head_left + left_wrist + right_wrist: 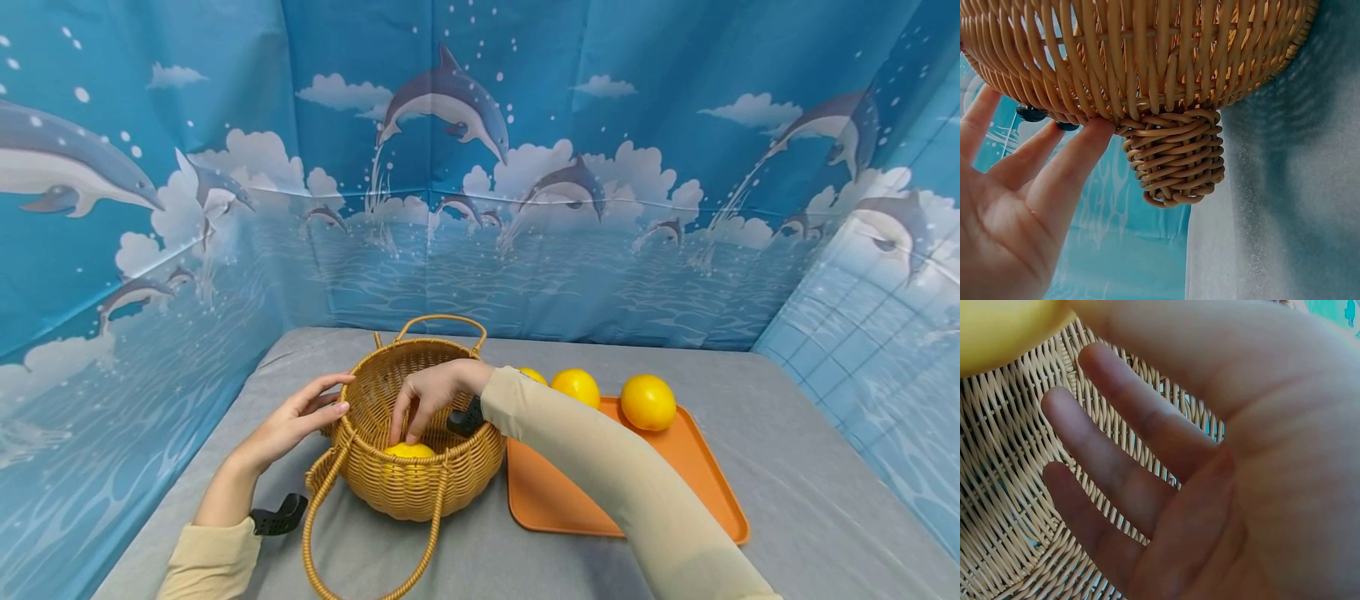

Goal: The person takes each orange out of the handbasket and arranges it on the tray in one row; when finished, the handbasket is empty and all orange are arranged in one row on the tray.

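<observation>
A brown wicker basket [420, 492] with two looped handles stands on the grey cloth. My right hand [431, 396] reaches down inside it, fingertips at the top of a round yellow fruit [408, 450] by the near wall. In the right wrist view the thumb meets the edge of the yellow fruit [1010, 334], while three fingers [1110, 447] spread loosely away from it. On the basket's left side, my left hand [288, 429] touches the rim with extended fingers. The left wrist view shows those fingers [1075, 165] against the wicker, beside a short woven stub [1175, 159].
Right of the basket lies an orange tray [558, 492], partly covered by my right sleeve. Several yellow fruits, including one at its far right [648, 402], sit toward its back edge. A blue dolphin-print curtain [480, 275] hangs behind the grey-covered surface [810, 467].
</observation>
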Demonstrator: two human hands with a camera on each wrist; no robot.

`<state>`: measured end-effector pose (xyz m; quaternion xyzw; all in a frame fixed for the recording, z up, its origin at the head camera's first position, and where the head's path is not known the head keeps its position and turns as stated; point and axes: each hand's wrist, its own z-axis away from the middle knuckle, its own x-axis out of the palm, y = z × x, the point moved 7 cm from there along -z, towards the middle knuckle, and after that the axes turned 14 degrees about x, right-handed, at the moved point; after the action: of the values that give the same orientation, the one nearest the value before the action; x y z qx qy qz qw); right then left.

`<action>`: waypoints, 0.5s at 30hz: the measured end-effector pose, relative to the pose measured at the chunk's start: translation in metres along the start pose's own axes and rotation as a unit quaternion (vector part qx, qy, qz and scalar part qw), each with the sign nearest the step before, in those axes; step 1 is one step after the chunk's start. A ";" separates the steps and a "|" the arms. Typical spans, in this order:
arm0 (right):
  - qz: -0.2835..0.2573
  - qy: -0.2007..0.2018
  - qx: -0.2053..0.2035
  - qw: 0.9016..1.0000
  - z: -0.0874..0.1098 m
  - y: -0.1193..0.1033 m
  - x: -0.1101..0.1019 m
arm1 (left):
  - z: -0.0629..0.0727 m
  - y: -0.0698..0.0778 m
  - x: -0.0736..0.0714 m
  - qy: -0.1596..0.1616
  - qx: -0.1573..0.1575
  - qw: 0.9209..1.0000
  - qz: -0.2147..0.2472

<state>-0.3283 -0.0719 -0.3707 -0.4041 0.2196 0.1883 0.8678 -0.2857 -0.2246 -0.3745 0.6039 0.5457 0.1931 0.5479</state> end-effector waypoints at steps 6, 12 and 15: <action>-0.012 0.004 -0.004 1.000 0.000 -0.001 -0.001 | 0.000 -0.001 0.000 0.000 -0.002 1.000 0.000; -0.009 0.001 -0.003 1.000 0.000 0.000 -0.001 | 0.000 -0.001 0.000 0.001 0.002 1.000 0.001; -0.006 0.007 -0.004 1.000 -0.001 0.000 -0.001 | 0.000 -0.001 -0.001 0.001 0.003 1.000 0.003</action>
<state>-0.3294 -0.0726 -0.3705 -0.4105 0.2223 0.1816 0.8655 -0.2867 -0.2255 -0.3754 0.6069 0.5452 0.1934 0.5451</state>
